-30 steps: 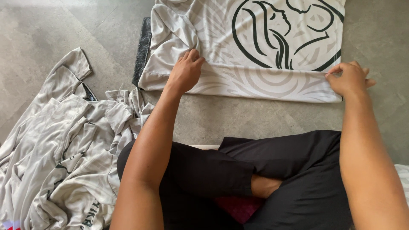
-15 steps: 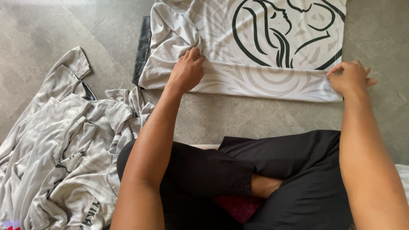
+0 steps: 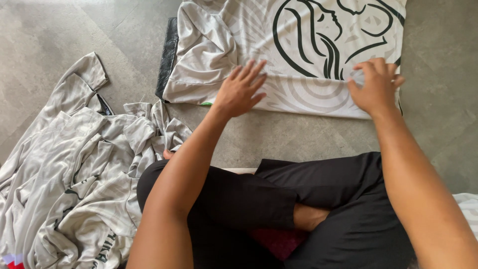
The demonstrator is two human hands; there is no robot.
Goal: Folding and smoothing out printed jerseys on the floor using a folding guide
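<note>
at the far left a heap of pale grey shirts lies crumpled on the grey floor, well apart from our work. just right of it a dark flat object shows from under the edge of the white shirt with a black line print, which is spread on the floor ahead of our crossed legs in black trousers. our left hand lies flat on the shirt's lower fold, fingers spread, gripping nothing. our right hand sits near the shirt's right edge, fingers curled and pressing the cloth; we cannot tell whether it pinches a fold. the hands are well apart. to do this well, we judge both palms should press evenly and sweep outward so the fold lies straight, with the sleeve at left tucked flat.
</note>
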